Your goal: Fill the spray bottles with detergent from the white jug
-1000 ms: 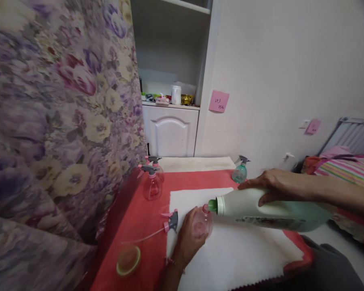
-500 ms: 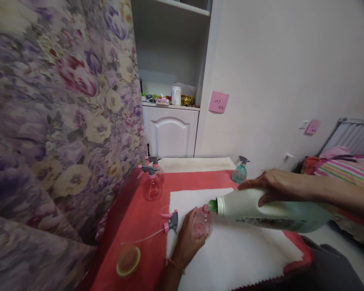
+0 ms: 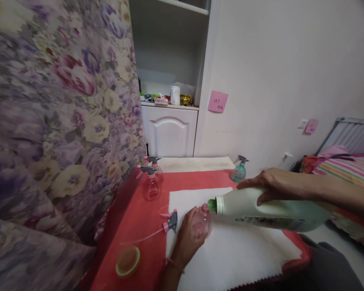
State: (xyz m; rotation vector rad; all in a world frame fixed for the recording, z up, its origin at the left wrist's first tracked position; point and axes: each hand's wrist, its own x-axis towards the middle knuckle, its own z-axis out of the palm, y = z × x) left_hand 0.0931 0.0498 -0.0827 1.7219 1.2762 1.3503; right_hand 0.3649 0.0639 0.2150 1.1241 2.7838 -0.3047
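Note:
My left hand is wrapped around a clear pink spray bottle without its head, standing over the white cloth. My right hand grips a large pale green jug, tipped nearly level toward the left. The jug's green spout meets the mouth of the pink bottle; whether liquid is flowing I cannot tell. Left of my left hand lies a pink and grey spray head with its thin tube. A round cap with a pale green rim rests nearby on the red cloth.
Two pink spray bottles with heads stand at the back left, the nearer one in front. A green spray bottle is at the back right. A floral curtain hangs along the left; a white cabinet stands behind the table.
The view has shifted very slightly. Both hands, the jug and the pink bottle keep the same positions relative to each other.

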